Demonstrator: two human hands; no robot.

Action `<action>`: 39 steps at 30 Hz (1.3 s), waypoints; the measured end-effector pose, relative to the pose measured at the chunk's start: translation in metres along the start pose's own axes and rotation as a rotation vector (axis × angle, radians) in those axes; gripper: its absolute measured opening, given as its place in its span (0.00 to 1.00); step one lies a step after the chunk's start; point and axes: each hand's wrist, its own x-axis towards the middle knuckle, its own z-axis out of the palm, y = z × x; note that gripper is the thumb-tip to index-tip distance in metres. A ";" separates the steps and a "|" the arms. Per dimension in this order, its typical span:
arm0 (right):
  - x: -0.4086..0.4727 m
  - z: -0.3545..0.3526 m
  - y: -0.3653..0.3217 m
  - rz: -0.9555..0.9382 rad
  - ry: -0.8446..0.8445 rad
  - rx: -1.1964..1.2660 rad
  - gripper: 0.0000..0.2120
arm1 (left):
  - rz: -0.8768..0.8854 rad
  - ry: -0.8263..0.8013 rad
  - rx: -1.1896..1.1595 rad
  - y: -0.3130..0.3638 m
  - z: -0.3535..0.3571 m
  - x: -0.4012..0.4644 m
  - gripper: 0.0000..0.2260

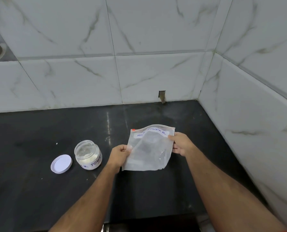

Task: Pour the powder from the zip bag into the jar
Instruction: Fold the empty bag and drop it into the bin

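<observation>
A clear zip bag (149, 149) with a white "milk powder" label near its top is held above the black counter (39, 190). The bag looks nearly flat and dusty inside. My left hand (120, 154) pinches its left edge and my right hand (181, 144) grips its right edge by the label. To the left stands an open clear jar (88, 154) with a handwritten label and white powder at its bottom. Its white lid (61, 164) lies flat on the counter just left of the jar.
White marbled tile walls (139, 72) close the counter at the back and on the right (256, 123). A small hole (162, 96) is cut in the back wall at counter level. The counter's front edge runs near the bottom of the view.
</observation>
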 end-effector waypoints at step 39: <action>-0.079 -0.037 0.063 0.205 -0.043 -0.720 0.33 | -0.281 -0.245 0.448 -0.020 -0.037 -0.014 0.10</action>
